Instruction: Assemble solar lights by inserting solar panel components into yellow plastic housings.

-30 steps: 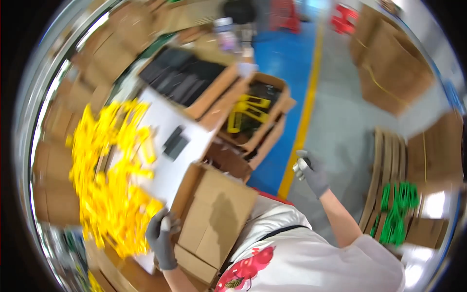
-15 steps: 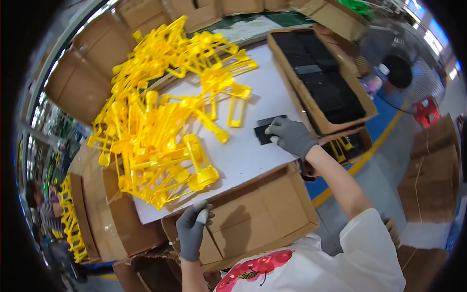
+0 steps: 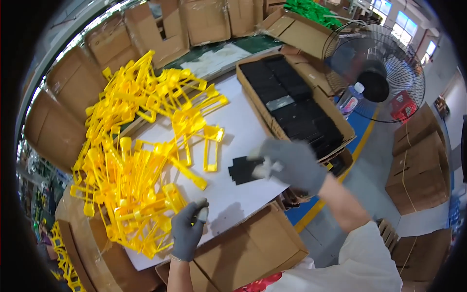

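Observation:
My right hand (image 3: 292,165), in a grey glove with pale fingertips, is at the flat black pieces (image 3: 243,169) lying on the white tabletop. Motion smears its fingers, so whether it grips a piece cannot be told. At the table's near edge my left hand (image 3: 188,231), gloved alike, is curled with thumb and fingers drawn together, and nothing shows in it. A large heap of yellow plastic frames (image 3: 141,194) covers the table's left side, close to that hand. One yellow frame (image 3: 210,151) lies between the heap and the black pieces.
A cardboard box (image 3: 350,130) full of black pieces stands at the right of the table. Below the near edge is an open carton (image 3: 248,238). Past the box are a bottle (image 3: 349,100), a caged fan (image 3: 374,85) and a red stool (image 3: 404,106). Upright cartons (image 3: 206,22) line the back.
The view has shifted, so the table sits lower and further left. My right hand has gone from resting on the black pieces to a fast, blurred motion at their right side. My left hand stays curled.

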`<state>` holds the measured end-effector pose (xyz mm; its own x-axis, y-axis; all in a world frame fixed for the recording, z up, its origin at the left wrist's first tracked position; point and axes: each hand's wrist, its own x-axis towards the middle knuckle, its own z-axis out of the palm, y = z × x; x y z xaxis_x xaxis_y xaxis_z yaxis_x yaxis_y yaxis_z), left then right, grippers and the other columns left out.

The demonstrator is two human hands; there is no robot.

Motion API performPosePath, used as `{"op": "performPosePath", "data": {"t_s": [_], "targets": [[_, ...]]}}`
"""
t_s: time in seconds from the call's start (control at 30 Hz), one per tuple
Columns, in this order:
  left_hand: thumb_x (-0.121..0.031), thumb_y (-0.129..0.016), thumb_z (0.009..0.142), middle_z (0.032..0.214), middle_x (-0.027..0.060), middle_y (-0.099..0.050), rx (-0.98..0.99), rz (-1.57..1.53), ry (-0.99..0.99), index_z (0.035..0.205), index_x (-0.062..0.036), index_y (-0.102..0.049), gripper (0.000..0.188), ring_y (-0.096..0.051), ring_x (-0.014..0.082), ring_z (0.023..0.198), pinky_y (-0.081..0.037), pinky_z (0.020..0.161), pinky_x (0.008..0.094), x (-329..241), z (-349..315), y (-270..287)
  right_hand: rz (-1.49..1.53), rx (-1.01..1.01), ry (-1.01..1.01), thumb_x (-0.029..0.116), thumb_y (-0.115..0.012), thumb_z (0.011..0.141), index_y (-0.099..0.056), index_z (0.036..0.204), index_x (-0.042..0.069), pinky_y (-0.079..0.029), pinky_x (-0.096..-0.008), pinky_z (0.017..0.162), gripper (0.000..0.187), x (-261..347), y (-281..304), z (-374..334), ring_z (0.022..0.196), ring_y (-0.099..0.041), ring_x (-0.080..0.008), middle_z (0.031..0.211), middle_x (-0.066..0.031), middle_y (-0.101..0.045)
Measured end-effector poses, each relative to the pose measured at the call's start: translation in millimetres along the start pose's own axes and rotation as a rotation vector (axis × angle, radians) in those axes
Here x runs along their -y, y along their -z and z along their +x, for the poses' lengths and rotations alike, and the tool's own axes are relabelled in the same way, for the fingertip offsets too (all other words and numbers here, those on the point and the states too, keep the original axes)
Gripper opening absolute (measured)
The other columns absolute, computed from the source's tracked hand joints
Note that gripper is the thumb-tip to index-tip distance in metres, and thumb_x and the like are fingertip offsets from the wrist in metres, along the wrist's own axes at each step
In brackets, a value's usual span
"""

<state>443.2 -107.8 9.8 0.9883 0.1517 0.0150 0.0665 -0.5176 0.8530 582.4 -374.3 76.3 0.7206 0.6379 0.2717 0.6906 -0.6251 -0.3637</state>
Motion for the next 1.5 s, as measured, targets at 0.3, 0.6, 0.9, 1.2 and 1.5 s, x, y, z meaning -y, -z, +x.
{"op": "performPosePath", "data": {"t_s": [0.3, 0.6, 0.9, 1.2, 1.5], "targets": [[-0.012, -0.063, 0.087, 0.096, 0.0104, -0.07, 0.032, 0.016, -0.169, 0.107, -0.0061, -0.067, 0.021, -0.069, 0.0194, 0.081, -0.054, 0.067, 0.0272, -28, 45, -35, -0.512, 0.06, -0.16, 0.018, -0.069, 0.071, -0.037, 0.141, 0.015, -0.035, -0.0405, 0.106, 0.078, -229, 78, 45, 0.129, -0.04, -0.0312, 0.141, -0.0128, -0.042], [-0.016, -0.056, 0.089, 0.124, 0.021, -0.056, 0.076, 0.283, -0.726, 0.124, -0.0132, -0.055, 0.034, -0.054, 0.0371, 0.115, -0.046, 0.093, 0.0409, -126, 217, -101, -0.6, 0.265, -0.145, 0.013, -0.06, 0.068, -0.032, 0.146, 0.016, -0.024, -0.0401, 0.112, 0.083, -257, 56, 70, 0.139, -0.03, -0.0254, 0.152, -0.0109, -0.03], [-0.021, -0.048, 0.092, 0.119, 0.0164, -0.06, 0.123, 0.59, -0.792, 0.133, -0.0076, -0.042, 0.044, -0.057, 0.0325, 0.11, -0.037, 0.103, 0.0429, -138, 375, -225, -0.632, 0.22, -0.087, 0.017, -0.062, 0.069, -0.038, 0.143, 0.014, -0.029, -0.0377, 0.108, 0.078, -252, 55, 74, 0.133, -0.039, -0.0244, 0.145, -0.0107, -0.041], [-0.023, -0.049, 0.094, 0.112, 0.016, -0.064, 0.147, 0.367, -0.529, 0.137, -0.0165, -0.044, 0.044, -0.057, 0.0363, 0.108, -0.043, 0.095, 0.0386, -150, 378, -220, -0.58, 0.488, -0.168, 0.033, -0.075, 0.052, -0.043, 0.136, 0.009, -0.041, -0.0402, 0.098, 0.094, -257, 93, 113, 0.117, -0.051, -0.03, 0.131, -0.0098, -0.046], [-0.015, -0.062, 0.089, 0.119, 0.0138, -0.064, 0.311, -0.223, -0.557, 0.133, -0.0023, -0.047, 0.048, -0.06, 0.022, 0.112, -0.045, 0.096, 0.0299, -143, 361, -175, -0.544, 0.49, -0.062, 0.04, -0.078, 0.051, -0.048, 0.131, 0.007, -0.045, -0.0387, 0.092, 0.092, -267, 87, 116, 0.11, -0.056, -0.0317, 0.124, -0.0142, -0.051]]}}
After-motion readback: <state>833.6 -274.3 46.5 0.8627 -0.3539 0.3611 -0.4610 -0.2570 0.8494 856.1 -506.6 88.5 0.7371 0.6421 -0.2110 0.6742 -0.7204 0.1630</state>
